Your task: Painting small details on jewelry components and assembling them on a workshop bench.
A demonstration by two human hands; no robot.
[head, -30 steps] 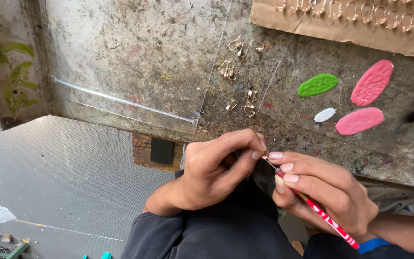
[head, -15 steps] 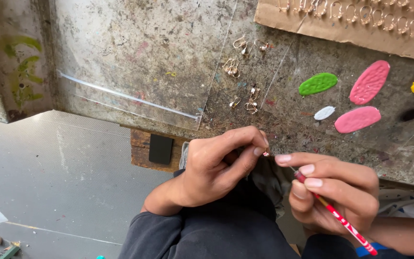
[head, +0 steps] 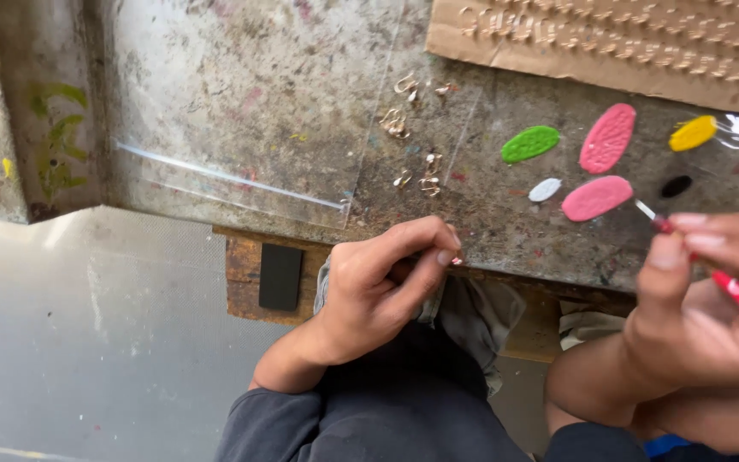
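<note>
Left hand: our left hand [head: 378,291] sits at the table edge, thumb and forefinger pressed together on a tiny pale piece [head: 456,259] at the fingertips. The other fingers curl in under the palm.

Right hand: our right hand [head: 712,308] is at about four o'clock in the head view, blurred, with thumb and two fingers pinching a thin red brush [head: 733,287]. Its light tip [head: 646,209] points toward ten o'clock.

Where the piece is: it is held just off the worn table [head: 506,231], at three o'clock from the left knuckles and well apart from the brush tip.

Colour: the pink blob [head: 596,198] lies just beside the brush tip at nine o'clock. A second pink blob [head: 607,138], a green one [head: 530,144], a small white one [head: 545,189], a yellow one [head: 693,133] and a dark spot [head: 676,186] lie around it.

Doing it well: we judge that we should load only the very tip, since the piece is small and any excess would flood it. We keep the left wrist braced on the lap so the piece does not waver.

Grip: we hold the piece by its edges, leaving the face bare for the brush.

Risk: we think a loose pinch could drop the piece onto the dark trousers [head: 404,411].

Nearby: small curled metal bits [head: 397,122] lie at twelve o'clock from the left hand, and a clear sheet [head: 241,111] and corrugated cardboard [head: 609,43] lie farther up.
</note>
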